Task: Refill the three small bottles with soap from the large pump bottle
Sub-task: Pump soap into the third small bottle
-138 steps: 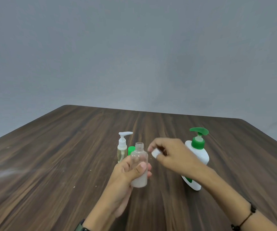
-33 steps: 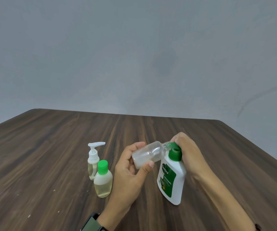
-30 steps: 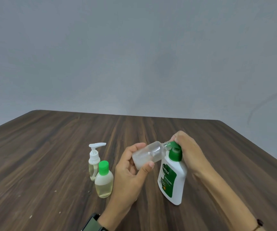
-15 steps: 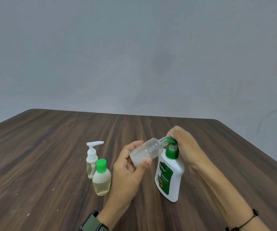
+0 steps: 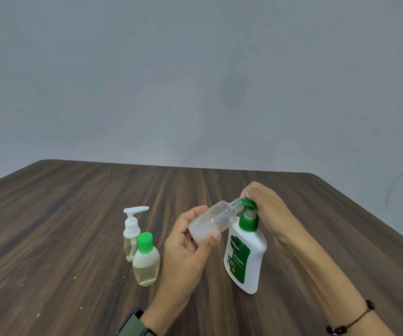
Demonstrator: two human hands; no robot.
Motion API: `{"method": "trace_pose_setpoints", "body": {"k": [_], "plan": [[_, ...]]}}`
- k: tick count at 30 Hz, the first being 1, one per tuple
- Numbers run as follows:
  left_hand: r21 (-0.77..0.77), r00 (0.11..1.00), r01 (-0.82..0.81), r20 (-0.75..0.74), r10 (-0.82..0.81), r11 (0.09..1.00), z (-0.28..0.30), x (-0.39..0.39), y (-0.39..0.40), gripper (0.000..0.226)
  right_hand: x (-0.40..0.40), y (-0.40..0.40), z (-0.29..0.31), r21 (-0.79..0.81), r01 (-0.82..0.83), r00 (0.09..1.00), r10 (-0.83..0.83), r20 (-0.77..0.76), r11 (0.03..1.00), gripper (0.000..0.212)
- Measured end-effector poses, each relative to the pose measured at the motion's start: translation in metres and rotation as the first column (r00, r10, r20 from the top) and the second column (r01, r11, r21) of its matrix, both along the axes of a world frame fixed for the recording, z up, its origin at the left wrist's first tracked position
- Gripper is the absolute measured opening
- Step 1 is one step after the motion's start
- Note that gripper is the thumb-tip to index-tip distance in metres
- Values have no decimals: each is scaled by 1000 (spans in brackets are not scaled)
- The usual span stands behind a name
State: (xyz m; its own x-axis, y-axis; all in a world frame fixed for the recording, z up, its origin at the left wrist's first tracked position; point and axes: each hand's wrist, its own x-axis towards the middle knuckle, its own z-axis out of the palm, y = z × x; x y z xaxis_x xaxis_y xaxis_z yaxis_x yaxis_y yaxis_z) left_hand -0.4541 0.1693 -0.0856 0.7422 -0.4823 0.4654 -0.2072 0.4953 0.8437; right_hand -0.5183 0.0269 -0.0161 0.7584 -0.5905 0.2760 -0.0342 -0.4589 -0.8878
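Note:
My left hand (image 5: 186, 248) grips a small clear capless bottle (image 5: 211, 224), tilted so its threaded mouth meets the spout of the large white pump bottle (image 5: 246, 255). That large bottle has a green label and stands on the table. My right hand (image 5: 266, 207) lies curled over its green pump head (image 5: 247, 202), which sits raised above the green collar. To the left stand a small bottle with a white pump (image 5: 131, 235) and a small green-capped bottle (image 5: 146, 260), both holding pale yellow liquid.
Everything stands on a dark wooden table (image 5: 74, 214) whose far edge and right edge are in view. A plain grey wall (image 5: 195, 81) rises behind it. A watch sits on my left wrist and a dark bracelet on my right.
The cap came off the clear bottle, which my left hand then tilted to the pump spout. In the last second the green pump head rose from its pressed-down position under my right hand.

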Motion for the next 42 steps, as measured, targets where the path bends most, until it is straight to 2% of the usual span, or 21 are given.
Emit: {"method": "trace_pose_setpoints", "body": {"k": [6, 9, 13, 20, 27, 32, 39, 42], "plan": [[9, 1000, -12, 6, 12, 1000, -4, 0, 2, 48, -3, 6, -23, 45, 14, 998, -17, 56, 999, 18], [2, 1000, -6, -4, 6, 1000, -3, -1, 2, 48, -4, 6, -16, 70, 7, 998, -11, 67, 998, 17], [-18, 1000, 5, -10, -5, 1000, -1, -1, 0, 46, -4, 2, -5, 21, -20, 999, 19, 36, 1000, 17], [-7, 1000, -8, -22, 8, 1000, -6, 0, 1, 47, -3, 5, -25, 65, 8, 996, -13, 85, 998, 16], [-37, 999, 15, -32, -16, 999, -1, -1, 1, 50, -2, 1, -3, -50, -16, 1000, 16, -7, 999, 19], [-17, 999, -4, -37, 3, 1000, -7, -1, 0, 49, -2, 4, -22, -2, -2, 998, 2, 62, 1000, 19], [-27, 999, 0, -35, -1, 1000, -1, -3, -1, 52, 2, -1, -6, -15, -39, 999, 39, 30, 999, 23], [-24, 1000, 5, -30, -6, 1000, -3, -2, 0, 50, 3, -2, -15, -18, -25, 998, 27, 60, 1000, 22]]}}
